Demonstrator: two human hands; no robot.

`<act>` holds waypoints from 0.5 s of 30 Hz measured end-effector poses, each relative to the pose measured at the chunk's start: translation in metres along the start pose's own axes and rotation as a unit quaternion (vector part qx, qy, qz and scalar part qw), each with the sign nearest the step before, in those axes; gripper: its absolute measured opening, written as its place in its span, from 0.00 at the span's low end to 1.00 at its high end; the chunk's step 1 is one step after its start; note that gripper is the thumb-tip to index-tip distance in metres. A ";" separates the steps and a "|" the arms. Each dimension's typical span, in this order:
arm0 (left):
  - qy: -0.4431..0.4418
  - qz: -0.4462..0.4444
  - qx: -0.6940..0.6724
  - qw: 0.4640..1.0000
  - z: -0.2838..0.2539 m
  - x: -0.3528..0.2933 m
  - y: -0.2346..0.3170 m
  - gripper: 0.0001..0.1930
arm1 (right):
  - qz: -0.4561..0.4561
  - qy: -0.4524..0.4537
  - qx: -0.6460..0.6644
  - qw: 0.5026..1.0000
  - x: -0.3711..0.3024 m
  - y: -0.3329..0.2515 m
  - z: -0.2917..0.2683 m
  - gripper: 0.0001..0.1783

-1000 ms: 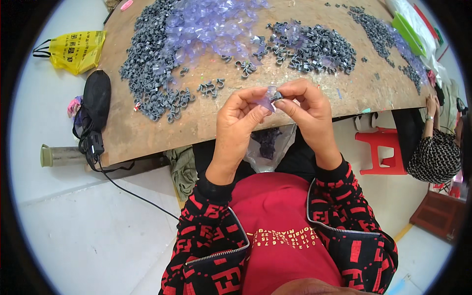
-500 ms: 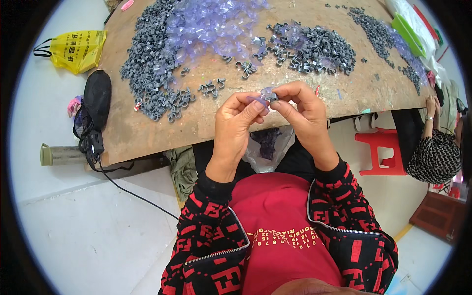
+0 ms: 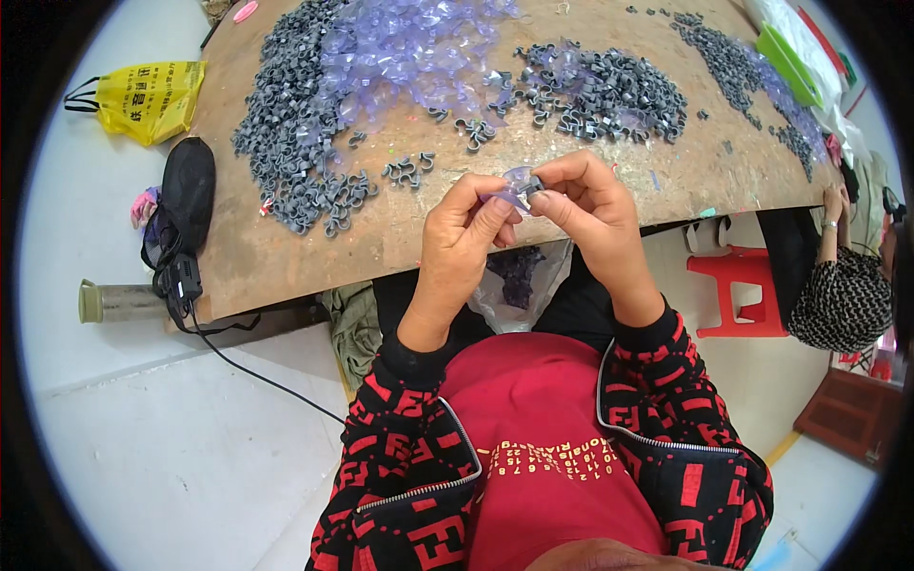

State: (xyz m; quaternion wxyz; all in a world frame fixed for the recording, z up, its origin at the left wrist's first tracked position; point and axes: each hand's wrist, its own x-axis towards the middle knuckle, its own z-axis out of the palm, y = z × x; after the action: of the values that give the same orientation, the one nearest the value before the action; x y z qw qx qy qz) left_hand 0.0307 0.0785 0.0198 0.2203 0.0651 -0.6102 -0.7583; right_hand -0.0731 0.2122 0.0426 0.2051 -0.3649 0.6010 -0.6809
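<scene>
My left hand (image 3: 459,233) pinches a clear purplish suction cup (image 3: 506,199) between thumb and fingers, just over the table's near edge. Against it, my right hand (image 3: 598,214) holds a small grey plastic clip (image 3: 532,186) between thumb and forefinger. The two parts touch; whether they are joined I cannot tell, as fingertips cover much of them. Beyond my hands lie a heap of grey clips (image 3: 286,124), a pile of purplish suction cups (image 3: 409,48) and a mixed heap (image 3: 619,95) of mostly grey clips.
On the wooden table (image 3: 276,266), loose clips (image 3: 409,171) lie left of my hands. A black pouch (image 3: 188,181) with a cable hangs at the left corner by a yellow bag (image 3: 152,100). A plastic bag (image 3: 543,295) is below the edge. Another person (image 3: 843,305) sits right, near a red stool (image 3: 738,295).
The suction cup has tilted slightly, and my right fingers have shifted on the clip, with the hand a little higher. Both hands keep their grip.
</scene>
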 end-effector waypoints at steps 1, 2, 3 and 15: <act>0.001 -0.008 -0.009 1.000 0.001 0.000 0.002 0.09 | 0.043 0.008 0.079 0.996 0.000 -0.001 0.001 0.10; 0.000 -0.008 -0.010 1.000 0.002 0.000 0.003 0.09 | 0.043 0.009 0.078 0.996 0.000 -0.002 0.000 0.10; 0.003 0.003 0.024 1.000 0.002 -0.001 0.004 0.09 | 0.036 0.005 0.055 0.998 0.000 -0.001 -0.001 0.10; -0.042 -0.023 0.124 0.991 -0.004 0.004 0.024 0.07 | -0.257 -0.023 -0.309 0.916 0.009 -0.004 -0.008 0.12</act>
State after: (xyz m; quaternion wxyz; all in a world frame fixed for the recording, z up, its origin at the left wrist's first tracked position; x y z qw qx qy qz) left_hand 0.0348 0.0701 0.0423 0.1670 0.0745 -0.7065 -0.6837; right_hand -0.0838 0.2121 0.0487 -0.0857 -0.5674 0.6620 -0.4821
